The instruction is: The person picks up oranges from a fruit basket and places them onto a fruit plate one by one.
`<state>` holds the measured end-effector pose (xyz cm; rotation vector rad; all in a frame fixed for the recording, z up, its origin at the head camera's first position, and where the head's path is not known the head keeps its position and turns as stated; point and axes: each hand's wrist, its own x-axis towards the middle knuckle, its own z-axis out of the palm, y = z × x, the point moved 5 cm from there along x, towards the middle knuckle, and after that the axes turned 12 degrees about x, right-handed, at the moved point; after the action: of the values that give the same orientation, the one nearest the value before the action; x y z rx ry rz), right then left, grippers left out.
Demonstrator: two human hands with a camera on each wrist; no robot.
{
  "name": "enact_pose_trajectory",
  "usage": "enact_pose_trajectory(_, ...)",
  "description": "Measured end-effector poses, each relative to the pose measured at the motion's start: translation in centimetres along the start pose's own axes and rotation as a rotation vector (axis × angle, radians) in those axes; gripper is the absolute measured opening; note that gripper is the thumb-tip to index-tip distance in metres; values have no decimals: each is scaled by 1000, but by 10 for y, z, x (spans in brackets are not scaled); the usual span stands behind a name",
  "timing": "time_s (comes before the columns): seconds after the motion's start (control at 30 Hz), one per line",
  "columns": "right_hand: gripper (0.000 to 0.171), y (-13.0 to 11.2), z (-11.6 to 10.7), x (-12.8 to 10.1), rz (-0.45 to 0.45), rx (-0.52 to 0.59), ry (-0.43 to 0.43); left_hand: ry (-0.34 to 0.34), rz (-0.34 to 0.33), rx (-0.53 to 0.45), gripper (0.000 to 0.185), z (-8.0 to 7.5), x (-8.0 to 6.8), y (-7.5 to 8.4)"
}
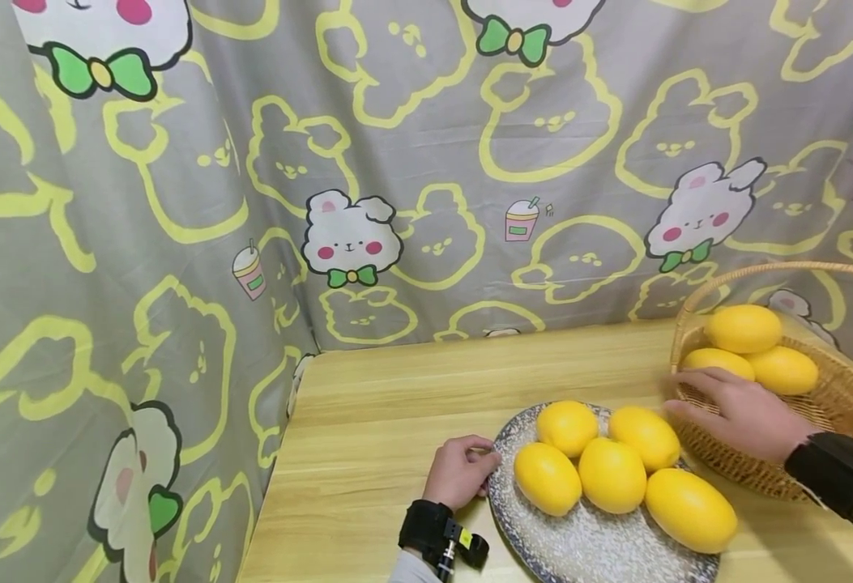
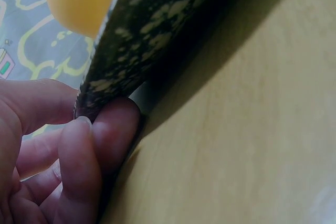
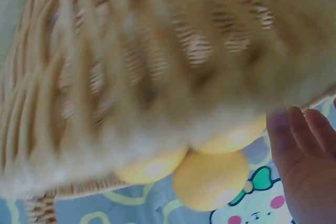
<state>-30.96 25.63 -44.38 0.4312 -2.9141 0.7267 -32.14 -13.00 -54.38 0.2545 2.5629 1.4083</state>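
Here, plate (image 1: 579, 542) in left grip (image 1: 458, 470); fruit (image 1: 612, 476) atop

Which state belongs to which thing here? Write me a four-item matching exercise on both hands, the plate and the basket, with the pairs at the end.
Things
1. Left hand
2. Right hand
3. Plate
4. Basket

States
A. Woven, with a tall handle and three fruits visible inside
B. Fingers extended, at the basket's near side
C. Pinches the plate's edge
D. Speckled, bearing five fruits

Pairs: 1-C, 2-B, 3-D, 4-A
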Motion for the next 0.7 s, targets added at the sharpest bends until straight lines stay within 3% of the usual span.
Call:
enact_pose_trajectory(0.33,68,28,-12,4,119,-59,-34,-1,5,1,32,1,2,-1)
enact_pose_trajectory(0.7,63,54,-22,4,134,-158,-35,-5,-6,7,31,-2,1,-1)
